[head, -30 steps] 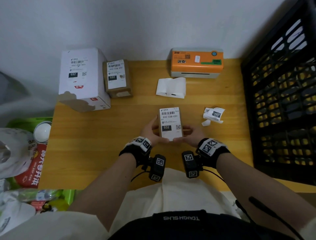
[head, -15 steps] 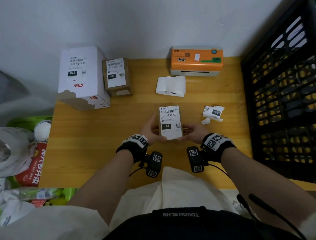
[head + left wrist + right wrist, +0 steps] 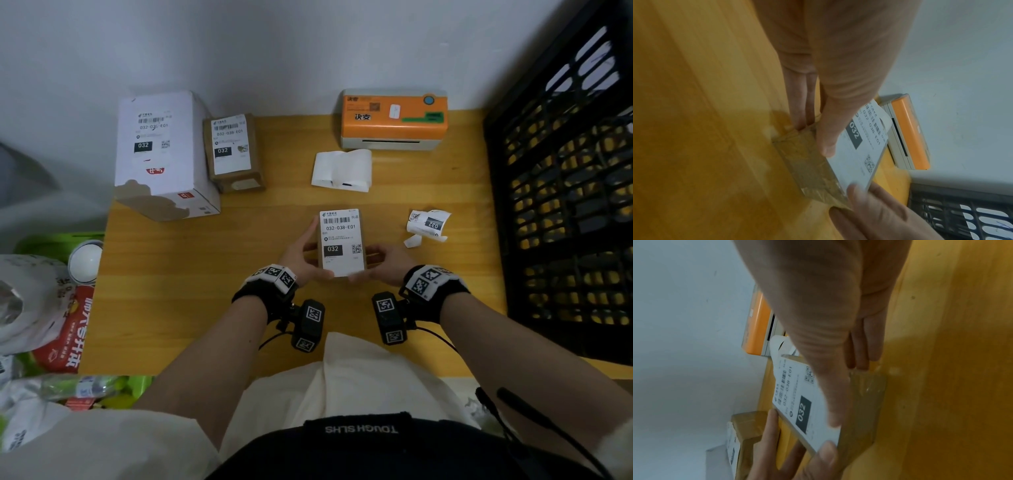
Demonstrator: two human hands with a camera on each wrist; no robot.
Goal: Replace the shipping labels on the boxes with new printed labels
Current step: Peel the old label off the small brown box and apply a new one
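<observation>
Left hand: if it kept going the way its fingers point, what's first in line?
Likely the white paper roll. The left hand points up the table along the small box; bare table lies between, though depth is unclear.

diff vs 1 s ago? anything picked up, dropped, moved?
Barely anything. Both hands still hold the small brown box on the table, left hand on its left side, right hand on its right, thumbs at the new label's near edge. Nothing taken or let go. The printer, the crumpled old label and the two labelled boxes at far left are unmoved.
</observation>
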